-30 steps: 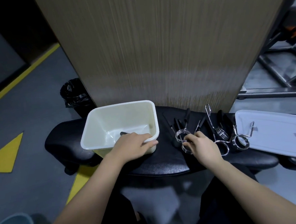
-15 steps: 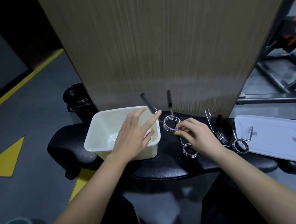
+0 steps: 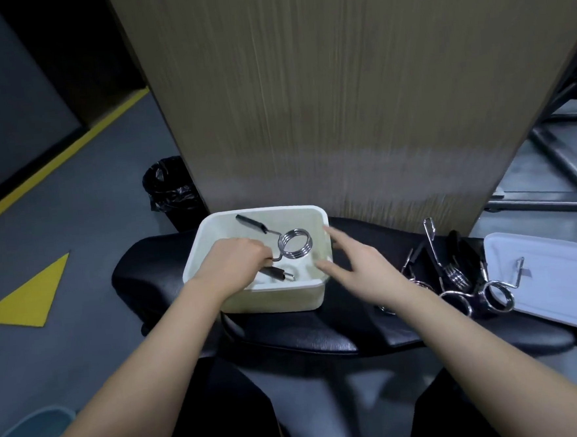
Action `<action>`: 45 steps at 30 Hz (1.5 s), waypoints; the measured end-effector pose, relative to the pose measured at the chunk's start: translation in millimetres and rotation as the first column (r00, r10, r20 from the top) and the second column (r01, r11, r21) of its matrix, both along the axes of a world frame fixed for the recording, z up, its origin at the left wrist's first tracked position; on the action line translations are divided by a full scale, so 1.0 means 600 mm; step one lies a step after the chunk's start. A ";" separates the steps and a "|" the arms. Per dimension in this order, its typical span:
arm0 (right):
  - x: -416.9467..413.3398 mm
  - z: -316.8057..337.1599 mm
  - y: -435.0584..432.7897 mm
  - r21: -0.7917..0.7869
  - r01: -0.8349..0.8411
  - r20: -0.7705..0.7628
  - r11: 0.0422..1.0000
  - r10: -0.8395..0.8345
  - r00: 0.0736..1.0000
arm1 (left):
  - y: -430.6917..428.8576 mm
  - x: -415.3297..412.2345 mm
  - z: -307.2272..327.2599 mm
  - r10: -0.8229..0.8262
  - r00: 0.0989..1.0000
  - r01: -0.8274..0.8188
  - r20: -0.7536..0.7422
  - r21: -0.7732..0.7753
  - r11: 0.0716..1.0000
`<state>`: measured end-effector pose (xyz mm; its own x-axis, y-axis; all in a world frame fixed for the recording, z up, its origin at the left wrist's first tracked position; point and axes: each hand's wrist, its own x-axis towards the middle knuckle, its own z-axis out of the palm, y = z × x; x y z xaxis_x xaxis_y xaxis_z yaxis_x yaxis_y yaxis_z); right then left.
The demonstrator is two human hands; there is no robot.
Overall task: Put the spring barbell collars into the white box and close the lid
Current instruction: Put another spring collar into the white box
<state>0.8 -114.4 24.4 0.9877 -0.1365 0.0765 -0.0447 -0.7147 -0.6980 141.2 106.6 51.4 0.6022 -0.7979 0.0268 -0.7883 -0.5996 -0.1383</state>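
Observation:
The white box (image 3: 272, 298) stands open on a black padded bench (image 3: 305, 336). My left hand (image 3: 230, 266) is inside the box, shut on one handle of a spring collar (image 3: 296, 248) whose chrome coil hangs over the box's middle. Another collar (image 3: 277, 273) lies on the box floor, partly hidden by my hand. My right hand (image 3: 362, 267) hovers open just right of the box, holding nothing. Several more collars (image 3: 455, 281) lie in a pile on the bench to the right. The white lid (image 3: 557, 278) lies flat at the far right, with one collar's handle resting on it.
A tall wood-grain panel (image 3: 340, 95) rises right behind the bench. A black bin (image 3: 171, 192) with a bag stands on the floor behind the box's left. Metal frame bars (image 3: 557, 172) are at the right. The floor has yellow markings.
My right hand lifted a collar from the bench and passed it to my left hand. The left hand now holds it inside the box, and the right hand has let go.

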 end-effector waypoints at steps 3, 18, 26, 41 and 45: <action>0.003 -0.030 0.018 -0.038 -0.044 -0.063 0.998 0.041 0.997 | 0.000 0.020 -0.021 0.038 0.993 -0.031 -0.111 0.064 0.997; -0.004 -0.084 0.028 0.233 0.002 0.020 0.973 -0.007 1.000 | -0.084 0.085 -0.110 0.115 0.903 -0.032 -0.415 0.201 0.979; -0.008 -0.077 0.030 0.233 0.008 -0.032 0.972 0.000 0.999 | -0.065 0.081 -0.098 0.174 0.872 -0.201 -0.458 -0.011 0.980; -0.094 -0.102 -0.033 0.094 0.391 0.086 0.915 -0.399 0.913 | -0.082 -0.137 -0.052 -0.082 0.869 -0.305 -0.487 -0.660 0.687; -0.131 -0.149 -0.069 -0.214 0.363 -0.195 0.907 -0.404 0.894 | -0.131 -0.175 -0.085 0.034 0.961 -0.169 -0.274 -0.485 0.858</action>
<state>-78.0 -155.9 -65.0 0.8533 -0.5137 -0.0898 -0.4831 -0.7139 -0.5069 35.9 27.8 0.4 0.7192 -0.6504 0.2444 -0.6867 -0.6119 0.3924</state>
